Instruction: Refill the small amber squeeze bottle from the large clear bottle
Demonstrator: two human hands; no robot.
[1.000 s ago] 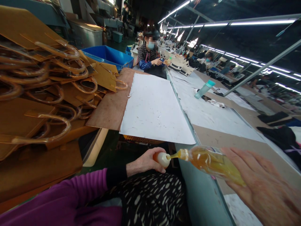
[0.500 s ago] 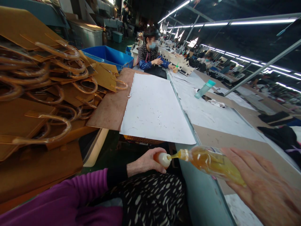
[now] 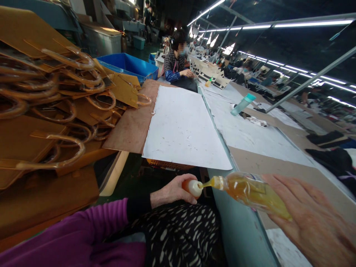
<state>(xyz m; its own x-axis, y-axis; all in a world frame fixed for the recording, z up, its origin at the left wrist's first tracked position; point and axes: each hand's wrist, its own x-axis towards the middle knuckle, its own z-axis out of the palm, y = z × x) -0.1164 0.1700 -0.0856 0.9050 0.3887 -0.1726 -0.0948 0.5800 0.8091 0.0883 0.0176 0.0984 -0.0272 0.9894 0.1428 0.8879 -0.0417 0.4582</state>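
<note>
My right hand point(image 3: 311, 218) is wrapped round a clear plastic bottle point(image 3: 250, 193) of amber liquid, tilted with its neck pointing left. A thin yellow stream runs from that neck into a small white squeeze bottle point(image 3: 194, 187). My left hand point(image 3: 172, 191) is closed round this small bottle, holding it above my lap beside the table's edge. A purple sleeve covers my left forearm.
A tall stack of tan bags with curved handles point(image 3: 55, 100) stands at the left. White paper sheets point(image 3: 183, 129) lie on the long worktable. A teal bottle point(image 3: 241, 104) stands farther along. A blue bin point(image 3: 128, 66) and a seated co-worker point(image 3: 176, 65) are at the far end.
My hands and both bottles have stayed in place. The co-worker at the far end has shifted their arms and turned away a little.
</note>
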